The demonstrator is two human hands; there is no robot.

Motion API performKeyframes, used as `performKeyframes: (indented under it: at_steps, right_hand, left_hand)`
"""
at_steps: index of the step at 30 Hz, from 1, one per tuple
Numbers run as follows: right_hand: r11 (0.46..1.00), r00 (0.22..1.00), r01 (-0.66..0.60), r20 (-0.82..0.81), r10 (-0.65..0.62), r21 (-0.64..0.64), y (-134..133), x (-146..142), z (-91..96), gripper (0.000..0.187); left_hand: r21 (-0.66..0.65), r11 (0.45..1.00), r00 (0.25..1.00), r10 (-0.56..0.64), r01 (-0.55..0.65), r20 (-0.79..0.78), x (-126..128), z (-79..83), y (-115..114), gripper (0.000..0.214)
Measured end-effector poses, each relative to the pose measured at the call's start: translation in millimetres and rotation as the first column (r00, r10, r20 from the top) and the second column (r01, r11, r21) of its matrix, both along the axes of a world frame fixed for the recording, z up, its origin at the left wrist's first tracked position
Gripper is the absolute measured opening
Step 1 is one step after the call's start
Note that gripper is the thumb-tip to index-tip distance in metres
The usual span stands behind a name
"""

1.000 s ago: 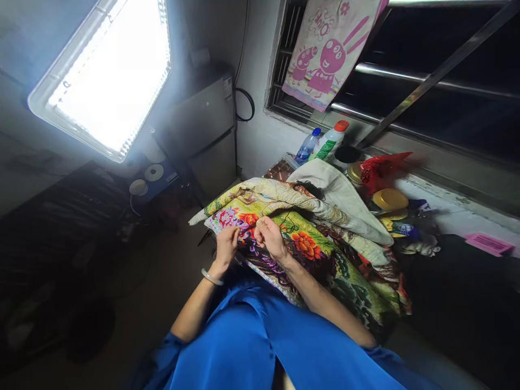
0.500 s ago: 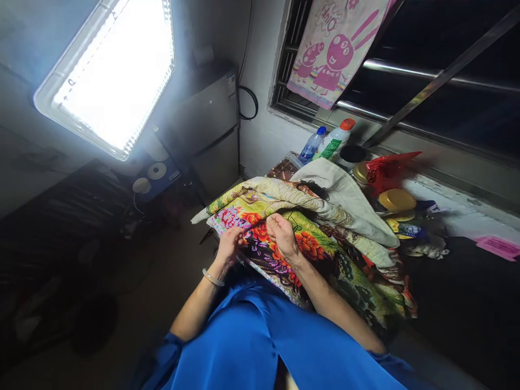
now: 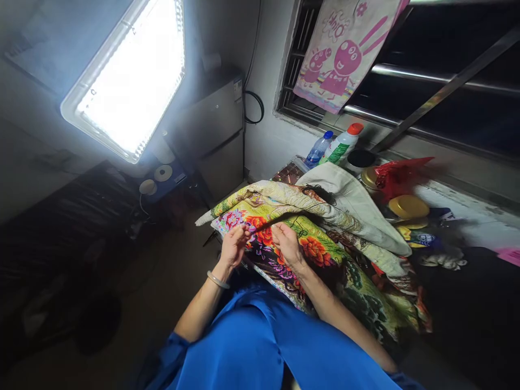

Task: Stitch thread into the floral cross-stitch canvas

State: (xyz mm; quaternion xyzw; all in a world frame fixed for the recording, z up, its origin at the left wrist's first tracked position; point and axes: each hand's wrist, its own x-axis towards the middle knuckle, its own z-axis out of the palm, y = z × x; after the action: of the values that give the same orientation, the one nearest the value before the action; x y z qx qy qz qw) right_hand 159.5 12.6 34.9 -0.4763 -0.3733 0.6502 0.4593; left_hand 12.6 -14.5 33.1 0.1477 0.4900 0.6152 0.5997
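Note:
A bright flowered embroidery cloth (image 3: pixel 325 254) lies bunched over my lap and the surface ahead, with red and orange blooms on green and yellow. My left hand (image 3: pixel 233 248), a pale bangle on its wrist, rests on the cloth's near edge with fingers curled in a pinch. My right hand (image 3: pixel 287 244) lies on the cloth just right of it, fingers closed together on the fabric. What either pinch holds is too small to make out. A cream cloth (image 3: pixel 349 200) is draped over the far fold.
A large lit lamp panel (image 3: pixel 130 81) hangs at upper left. Two bottles (image 3: pixel 337 149), a red bag (image 3: pixel 396 173) and a yellow lid (image 3: pixel 407 206) crowd the sill by the barred window. A pink cartoon towel (image 3: pixel 345 49) hangs above. Tape rolls (image 3: pixel 156 179) sit left.
Both hands have stayed on the cloth, the right one shifting slightly away from the left. My head has turned a little, sliding the scene rightward and down.

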Motion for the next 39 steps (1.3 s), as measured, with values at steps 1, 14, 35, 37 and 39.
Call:
performKeyframes:
  at_steps: [1, 14, 35, 37, 39]
  right_hand:
    - [1.0, 1.0, -0.001, -0.002, 0.001, 0.002, 0, 1, 1.4, 0.044]
    - [0.977, 0.978, 0.201, 0.04, -0.205, 0.076, 16, 30, -0.2, 0.04]
    - [0.981, 0.963, -0.176, 0.223, 0.154, 0.081, 7, 18, -3.4, 0.038]
    - [0.966, 0.953, -0.246, 0.205, 0.225, 0.082, 6, 17, -0.2, 0.033]
    - [0.95, 0.942, -0.291, 0.205, 0.265, 0.112, 5, 17, 1.1, 0.027]
  left_hand:
    - [0.024, 0.999, 0.986, -0.025, 0.03, -0.164, -2, -2.9, 2, 0.011]
    - [0.122, 0.915, 0.701, -0.203, 0.384, -0.683, -1, -9.3, 14, 0.018]
    - [0.055, 0.911, 0.899, -0.411, 0.408, 0.148, 23, -12.5, 1, 0.037]
    - [0.056, 0.907, 0.897, -0.421, 0.417, 0.132, 22, -12.6, 0, 0.037]
    - [0.063, 0.899, 0.893, -0.437, 0.432, 0.107, 22, -12.1, 0, 0.037]
